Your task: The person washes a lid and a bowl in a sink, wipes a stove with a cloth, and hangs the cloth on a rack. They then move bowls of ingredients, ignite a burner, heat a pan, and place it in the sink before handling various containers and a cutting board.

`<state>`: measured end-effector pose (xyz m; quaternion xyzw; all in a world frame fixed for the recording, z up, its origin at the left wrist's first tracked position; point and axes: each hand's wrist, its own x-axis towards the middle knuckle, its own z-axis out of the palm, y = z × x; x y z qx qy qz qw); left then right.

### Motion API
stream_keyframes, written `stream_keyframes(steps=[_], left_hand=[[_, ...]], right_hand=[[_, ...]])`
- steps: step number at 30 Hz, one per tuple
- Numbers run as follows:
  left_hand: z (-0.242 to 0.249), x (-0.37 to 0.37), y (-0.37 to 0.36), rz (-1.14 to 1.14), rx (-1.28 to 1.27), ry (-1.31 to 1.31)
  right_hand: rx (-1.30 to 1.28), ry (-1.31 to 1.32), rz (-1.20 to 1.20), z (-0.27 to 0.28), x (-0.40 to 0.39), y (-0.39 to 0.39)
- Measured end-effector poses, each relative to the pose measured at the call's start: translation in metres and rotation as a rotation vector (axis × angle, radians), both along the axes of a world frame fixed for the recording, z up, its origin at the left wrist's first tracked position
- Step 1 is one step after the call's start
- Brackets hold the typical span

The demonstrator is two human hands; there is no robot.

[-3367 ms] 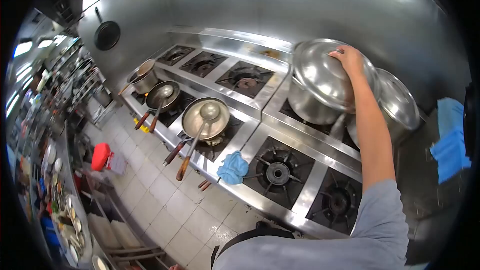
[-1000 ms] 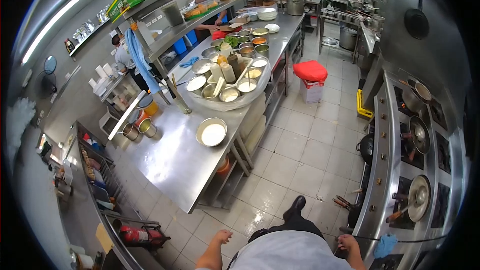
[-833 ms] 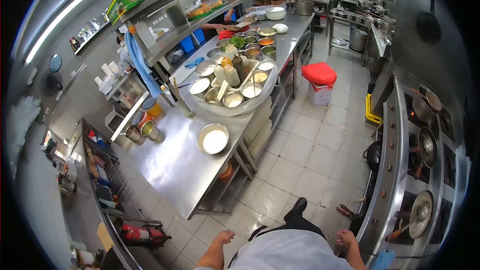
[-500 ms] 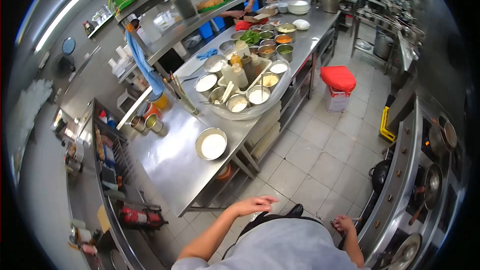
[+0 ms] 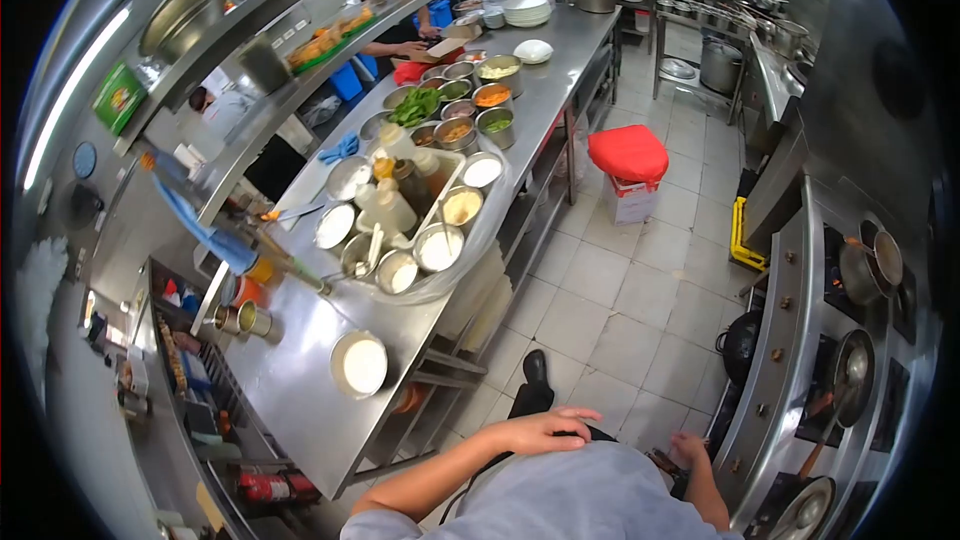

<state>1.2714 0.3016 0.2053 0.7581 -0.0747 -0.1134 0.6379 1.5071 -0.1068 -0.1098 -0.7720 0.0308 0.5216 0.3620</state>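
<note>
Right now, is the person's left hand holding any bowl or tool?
No, the left hand is open and empty in front of the body, apart from the steel table.

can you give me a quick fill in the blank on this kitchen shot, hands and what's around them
1. The left hand is open in front of the person's grey shirt and holds ____.
2. The stool standing on the tiled floor has a ____ seat.
3. The round metal bowl nearest the front end of the steel prep table holds something ____ in colour.
4. The right hand hangs low beside the ____ range, which carries pans.

Missing words: nothing; red; white; stove
</note>
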Motion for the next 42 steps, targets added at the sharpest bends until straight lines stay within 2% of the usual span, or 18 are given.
stream_keyframes(steps=[2, 3, 7, 9, 10, 12, 15, 16, 18, 20, 25, 28, 30, 32, 35, 36, 39, 42], left_hand=[[-0.011, 0.027, 0.012, -0.141, -0.021, -0.022], [-0.012, 0.036, 0.024, -0.155, 0.002, -0.021], [-0.028, 0.084, 0.082, -0.170, -0.148, 0.026], [-0.001, 0.122, 0.101, -0.180, -0.078, 0.022], [0.008, 0.142, 0.109, -0.181, 0.005, 0.014], [0.004, 0.174, 0.124, -0.281, 0.058, -0.022], [-0.005, 0.212, 0.149, -0.445, -0.047, 0.062], [-0.008, 0.236, 0.156, -0.509, -0.056, 0.088], [-0.011, 0.261, 0.167, -0.574, -0.051, 0.050], [-0.006, 0.287, 0.160, -0.554, -0.053, 0.044], [-0.016, 0.348, 0.146, -0.613, -0.084, 0.044], [-0.006, 0.379, 0.149, -0.630, -0.126, 0.098], [0.006, 0.410, 0.148, -0.631, -0.051, 0.110], [0.016, 0.438, 0.133, -0.641, -0.001, 0.045], [0.020, 0.466, 0.109, -0.690, 0.100, -0.077], [0.018, 0.472, 0.107, -0.707, 0.035, -0.015], [0.014, 0.492, 0.106, -0.800, 0.027, 0.017], [0.007, 0.531, 0.100, -0.917, 0.001, -0.062]], right_hand=[[-0.024, 0.081, -0.067, 0.004, -0.009, -0.007], [-0.041, 0.165, -0.122, 0.009, -0.012, -0.009], [-0.057, 0.163, -0.238, 0.044, 0.010, 0.012], [-0.106, 0.088, -0.291, 0.062, 0.026, 0.027], [-0.109, 0.088, -0.308, 0.054, 0.039, 0.032], [0.029, -0.075, -0.377, -0.001, 0.070, 0.020], [0.038, -0.058, -0.572, 0.076, 0.096, 0.082], [0.059, -0.135, -0.586, 0.095, 0.095, 0.102], [0.087, -0.215, -0.579, 0.086, 0.096, 0.112], [0.126, -0.140, -0.523, 0.057, 0.097, 0.108], [-0.057, 0.130, -0.629, 0.041, 0.093, 0.079], [-0.038, 0.116, -0.749, 0.039, 0.111, 0.049], [-0.038, 0.072, -0.755, 0.031, 0.131, 0.037], [-0.055, 0.155, -0.741, 0.031, 0.164, 0.030], [-0.041, 0.028, -0.732, 0.025, 0.221, 0.031], [0.001, -0.059, -0.726, 0.024, 0.235, 0.032], [0.112, -0.185, -0.813, 0.070, 0.274, 0.054], [0.149, -0.244, -0.862, 0.082, 0.280, 0.061]])
